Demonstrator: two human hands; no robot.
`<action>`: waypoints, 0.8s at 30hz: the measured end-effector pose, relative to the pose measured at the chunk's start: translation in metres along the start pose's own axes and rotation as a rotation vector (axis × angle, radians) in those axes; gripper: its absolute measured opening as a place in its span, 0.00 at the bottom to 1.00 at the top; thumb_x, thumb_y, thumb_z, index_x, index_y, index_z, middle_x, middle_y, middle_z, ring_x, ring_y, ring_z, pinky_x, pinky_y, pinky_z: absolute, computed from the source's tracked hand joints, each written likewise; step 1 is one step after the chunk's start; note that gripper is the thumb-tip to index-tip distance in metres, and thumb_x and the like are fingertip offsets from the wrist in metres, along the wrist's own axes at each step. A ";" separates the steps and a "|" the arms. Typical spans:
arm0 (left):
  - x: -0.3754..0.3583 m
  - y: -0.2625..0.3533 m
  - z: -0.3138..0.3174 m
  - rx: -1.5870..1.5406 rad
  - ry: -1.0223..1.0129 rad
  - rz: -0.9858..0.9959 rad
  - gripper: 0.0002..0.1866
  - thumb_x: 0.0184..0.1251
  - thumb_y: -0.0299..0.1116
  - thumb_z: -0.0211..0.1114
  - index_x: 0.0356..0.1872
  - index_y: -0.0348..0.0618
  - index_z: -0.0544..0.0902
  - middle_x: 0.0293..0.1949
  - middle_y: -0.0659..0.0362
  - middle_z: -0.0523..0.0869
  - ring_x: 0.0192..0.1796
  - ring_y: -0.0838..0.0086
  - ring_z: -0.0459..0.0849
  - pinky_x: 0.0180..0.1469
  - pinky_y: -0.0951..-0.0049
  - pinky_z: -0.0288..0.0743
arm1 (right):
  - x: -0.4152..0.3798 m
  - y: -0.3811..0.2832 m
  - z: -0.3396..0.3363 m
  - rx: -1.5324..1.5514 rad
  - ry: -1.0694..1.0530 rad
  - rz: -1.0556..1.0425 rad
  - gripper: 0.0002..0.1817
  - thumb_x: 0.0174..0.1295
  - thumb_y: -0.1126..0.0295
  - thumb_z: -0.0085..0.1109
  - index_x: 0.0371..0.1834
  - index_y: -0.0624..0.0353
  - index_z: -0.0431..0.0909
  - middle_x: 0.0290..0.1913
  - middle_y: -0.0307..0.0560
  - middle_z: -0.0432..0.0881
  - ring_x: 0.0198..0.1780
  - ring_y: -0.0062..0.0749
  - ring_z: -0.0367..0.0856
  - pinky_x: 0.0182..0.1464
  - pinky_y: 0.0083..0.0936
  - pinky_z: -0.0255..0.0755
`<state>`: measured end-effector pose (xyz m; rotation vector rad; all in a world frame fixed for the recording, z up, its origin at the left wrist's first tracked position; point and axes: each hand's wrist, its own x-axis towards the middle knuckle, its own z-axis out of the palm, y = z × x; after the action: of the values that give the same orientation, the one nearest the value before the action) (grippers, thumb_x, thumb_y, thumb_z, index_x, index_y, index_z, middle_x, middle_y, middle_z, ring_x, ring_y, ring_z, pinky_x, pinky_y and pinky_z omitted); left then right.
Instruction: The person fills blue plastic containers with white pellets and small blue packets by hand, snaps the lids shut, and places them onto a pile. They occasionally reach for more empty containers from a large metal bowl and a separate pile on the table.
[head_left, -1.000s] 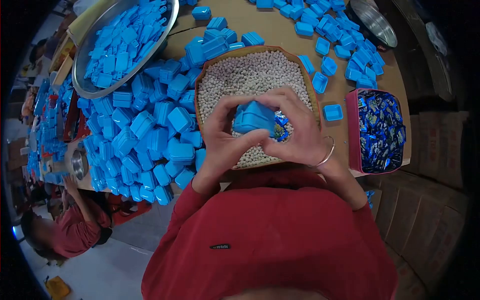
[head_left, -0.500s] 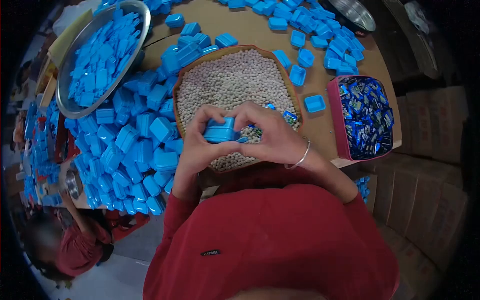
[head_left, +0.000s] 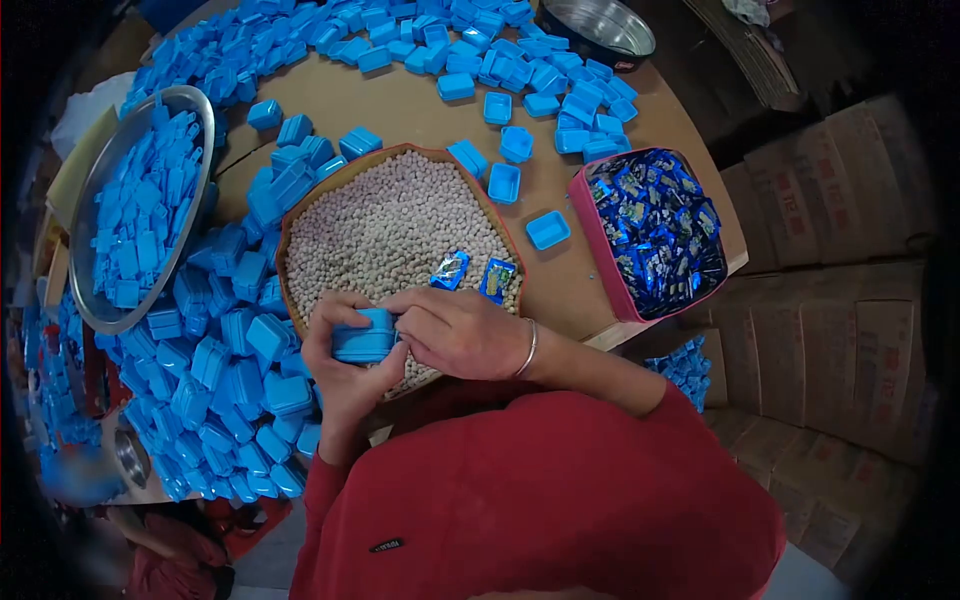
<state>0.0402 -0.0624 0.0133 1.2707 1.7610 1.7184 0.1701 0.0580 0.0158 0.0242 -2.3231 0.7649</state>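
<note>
Both my hands grip one small blue plastic box point(head_left: 364, 338), lid down, over the near edge of a brown tray point(head_left: 300, 202) filled with small pale round pellets. My left hand point(head_left: 340, 370) cups the box from below and the left. My right hand point(head_left: 455, 330), with a metal bangle at the wrist, presses on its right side and top. Two blue foil sachets point(head_left: 473, 274) lie on the pellets just beyond my right hand.
A heap of closed blue boxes point(head_left: 235, 380) lies left of the tray, and a metal basin point(head_left: 135, 205) holds more. Open blue boxes point(head_left: 520, 95) are scattered across the far table. A pink box of blue sachets point(head_left: 655, 230) stands right; cardboard cartons point(head_left: 840, 300) beyond.
My hands and the blue box have come down and left toward the tray's near edge. The view has swung, and two sachets now show uncovered on the pellets.
</note>
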 end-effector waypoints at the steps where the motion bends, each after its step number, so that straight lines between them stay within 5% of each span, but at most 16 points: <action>1: 0.000 0.002 0.006 0.029 0.053 0.040 0.22 0.37 0.23 0.74 0.33 0.43 0.71 0.37 0.55 0.76 0.38 0.71 0.77 0.39 0.73 0.72 | 0.000 0.001 -0.002 0.012 -0.016 0.014 0.10 0.52 0.77 0.62 0.33 0.63 0.70 0.44 0.52 0.78 0.40 0.42 0.82 0.36 0.29 0.78; 5: -0.006 0.021 0.024 0.168 0.230 0.108 0.22 0.37 0.20 0.72 0.35 0.45 0.70 0.38 0.54 0.77 0.40 0.71 0.76 0.40 0.72 0.72 | 0.001 0.006 -0.006 0.160 -0.027 0.098 0.09 0.55 0.76 0.62 0.34 0.61 0.69 0.41 0.51 0.78 0.39 0.42 0.81 0.35 0.31 0.76; 8: 0.002 0.028 0.022 0.107 0.143 0.118 0.23 0.37 0.25 0.75 0.34 0.43 0.71 0.37 0.54 0.76 0.38 0.70 0.77 0.40 0.73 0.71 | 0.004 0.011 -0.019 0.422 -0.102 0.237 0.09 0.58 0.74 0.62 0.33 0.60 0.69 0.38 0.50 0.78 0.37 0.41 0.81 0.35 0.30 0.74; 10: 0.011 0.006 0.007 -0.301 -0.176 -0.065 0.23 0.38 0.28 0.76 0.34 0.44 0.71 0.38 0.55 0.76 0.40 0.70 0.77 0.42 0.73 0.71 | 0.011 0.012 -0.044 0.519 -0.267 0.318 0.08 0.59 0.73 0.62 0.31 0.60 0.71 0.34 0.47 0.78 0.36 0.39 0.80 0.36 0.26 0.73; 11: 0.014 -0.011 0.010 -0.805 -0.377 -0.226 0.22 0.38 0.30 0.76 0.34 0.44 0.72 0.38 0.56 0.77 0.40 0.71 0.77 0.44 0.72 0.71 | 0.012 0.013 -0.053 0.544 -0.323 0.390 0.08 0.59 0.73 0.63 0.31 0.60 0.71 0.33 0.47 0.77 0.35 0.38 0.79 0.36 0.26 0.73; 13: 0.017 -0.007 0.011 -0.515 -0.343 -0.288 0.22 0.38 0.31 0.76 0.35 0.43 0.73 0.38 0.58 0.79 0.40 0.73 0.78 0.44 0.72 0.71 | 0.017 0.022 -0.060 0.623 -0.447 0.506 0.09 0.58 0.72 0.63 0.30 0.61 0.72 0.31 0.46 0.77 0.34 0.38 0.79 0.36 0.26 0.73; 14: 0.025 0.005 0.005 -0.019 -0.264 -0.184 0.22 0.39 0.31 0.76 0.35 0.42 0.74 0.37 0.58 0.79 0.39 0.70 0.78 0.43 0.71 0.72 | 0.015 0.050 -0.066 0.388 -0.341 0.552 0.08 0.57 0.72 0.64 0.31 0.61 0.73 0.32 0.47 0.77 0.34 0.40 0.79 0.36 0.26 0.73; 16: 0.050 -0.007 -0.017 0.491 0.059 0.066 0.21 0.42 0.32 0.77 0.34 0.42 0.73 0.35 0.56 0.77 0.42 0.66 0.78 0.44 0.68 0.72 | 0.013 0.109 -0.081 -0.066 -0.171 0.641 0.09 0.54 0.73 0.64 0.33 0.61 0.73 0.33 0.50 0.78 0.35 0.42 0.79 0.36 0.27 0.74; 18: 0.075 -0.021 -0.050 1.053 0.216 0.054 0.20 0.44 0.34 0.77 0.34 0.41 0.74 0.34 0.54 0.76 0.41 0.59 0.77 0.41 0.61 0.72 | 0.000 0.181 -0.108 -0.570 -0.201 0.576 0.10 0.53 0.73 0.64 0.35 0.61 0.73 0.35 0.51 0.78 0.35 0.44 0.79 0.37 0.27 0.74; 21: 0.092 -0.049 -0.077 1.320 0.227 -0.026 0.20 0.44 0.36 0.76 0.33 0.42 0.75 0.35 0.53 0.75 0.42 0.54 0.75 0.39 0.55 0.71 | -0.023 0.246 -0.126 -0.937 -0.449 0.520 0.14 0.50 0.73 0.65 0.39 0.61 0.73 0.38 0.54 0.79 0.36 0.47 0.79 0.38 0.28 0.75; 22: 0.094 -0.047 -0.077 1.408 0.211 -0.134 0.20 0.47 0.35 0.75 0.39 0.41 0.76 0.42 0.52 0.77 0.50 0.53 0.74 0.44 0.54 0.72 | -0.022 0.252 -0.128 -0.990 -0.462 0.500 0.15 0.49 0.74 0.65 0.40 0.61 0.73 0.39 0.55 0.79 0.37 0.48 0.79 0.38 0.28 0.75; 24: 0.087 -0.030 -0.075 1.498 0.261 0.064 0.25 0.46 0.37 0.75 0.45 0.42 0.76 0.49 0.48 0.75 0.54 0.52 0.73 0.50 0.54 0.70 | -0.010 0.233 -0.132 -1.002 -0.364 0.454 0.16 0.49 0.74 0.65 0.42 0.61 0.73 0.41 0.54 0.80 0.39 0.46 0.79 0.40 0.28 0.76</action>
<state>-0.0746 -0.0338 0.0277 1.5170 3.3342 0.2902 0.2073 0.3187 -0.0327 -0.8848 -2.8439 -0.3164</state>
